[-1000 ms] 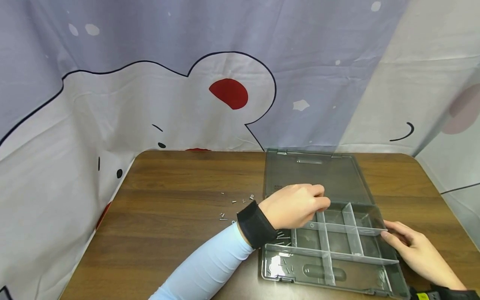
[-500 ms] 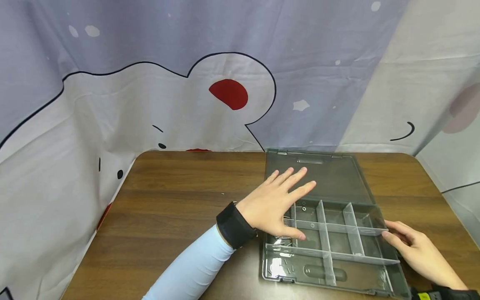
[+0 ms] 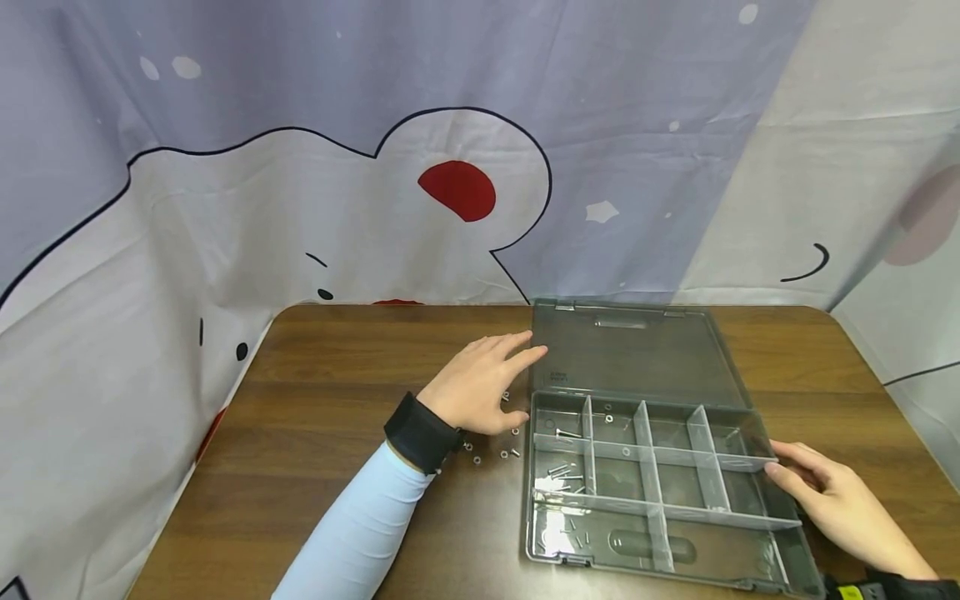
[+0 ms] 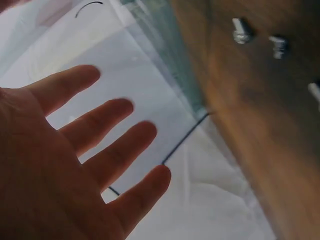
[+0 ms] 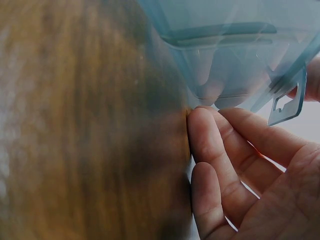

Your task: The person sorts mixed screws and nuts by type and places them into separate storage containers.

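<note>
My left hand (image 3: 480, 383) hovers above the table just left of a grey see-through compartment box (image 3: 720, 517). Its fingers are spread and hold nothing; the palm side shows in the left wrist view. Below and beside it lie small loose fasteners, among them a nut (image 3: 477, 460) and a screw (image 3: 514, 453). At the box's right side, my right hand (image 3: 847, 500) grips the wall, thumb at the rim and fingers (image 5: 205, 135) low against the outside. Several screws (image 3: 566, 477) lie in the left compartments, and a nut (image 3: 609, 418) in the back row.
The box's hinged lid (image 3: 637, 354) lies folded back on the wooden table (image 3: 330, 367). Dividers (image 3: 652, 475) split the box into compartments. A printed curtain (image 3: 300, 200) hangs behind the table's far edge. A latch (image 5: 290, 100) sticks out in the right wrist view.
My left hand has moved left from over the box to over the table, and its bent fingers have spread. The right hand stays at the box.
</note>
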